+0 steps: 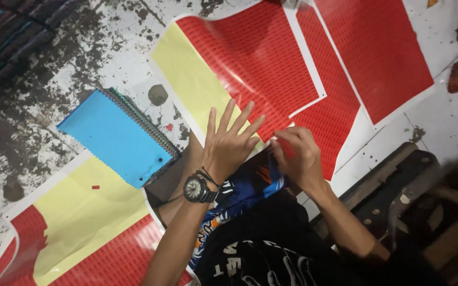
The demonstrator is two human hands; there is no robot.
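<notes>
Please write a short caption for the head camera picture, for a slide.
Left hand lies flat on a red-and-yellow sheet; right hand pinches its red film.

Right hand [295,153]: fingertips curl under at the red sheet [250,58]; what they pinch is too small to tell. Lower red-and-yellow sheet [80,222] cut off by bottom edge. Dark machine [398,196] at right blurred. Blue notebook [115,137] partly covers the sheet beneath.
</notes>
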